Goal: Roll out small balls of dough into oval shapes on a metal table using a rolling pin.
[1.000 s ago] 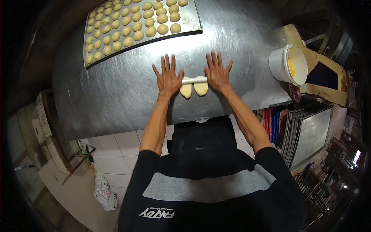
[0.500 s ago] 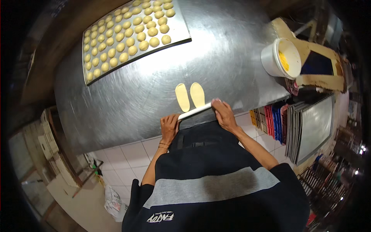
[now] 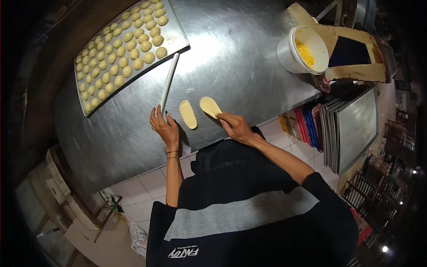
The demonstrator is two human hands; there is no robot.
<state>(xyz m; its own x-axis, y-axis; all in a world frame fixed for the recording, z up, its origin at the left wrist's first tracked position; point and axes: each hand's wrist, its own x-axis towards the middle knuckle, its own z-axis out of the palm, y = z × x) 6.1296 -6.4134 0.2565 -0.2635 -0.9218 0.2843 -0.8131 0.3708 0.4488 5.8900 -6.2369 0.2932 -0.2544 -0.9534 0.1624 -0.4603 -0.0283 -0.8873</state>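
Two flattened oval dough pieces lie side by side on the steel table. The left dough piece [image 3: 188, 115] rests flat, untouched. My right hand [image 3: 238, 127] pinches the near edge of the right dough piece [image 3: 209, 107] between thumb and fingers. A thin pale rolling pin [image 3: 169, 82] lies slanting away from me, left of the dough, its far end close to the tray. My left hand [image 3: 166, 130] is at the pin's near end, fingers apart and stretched out; part of that end is hidden by the hand.
A metal tray [image 3: 179, 41] with rows of round dough balls [image 3: 126, 71] is at the far left of the steel table [image 3: 235, 58]. A white bucket [image 3: 289, 54] with yellow filling stands at the right. Below the table's right edge, metal trays [image 3: 356, 129] stand upright beside colored crates.
The rolling pin went from lying crosswise in both hands to slanting away at the left. My right hand left it and took hold of the right dough piece. The view shifted.
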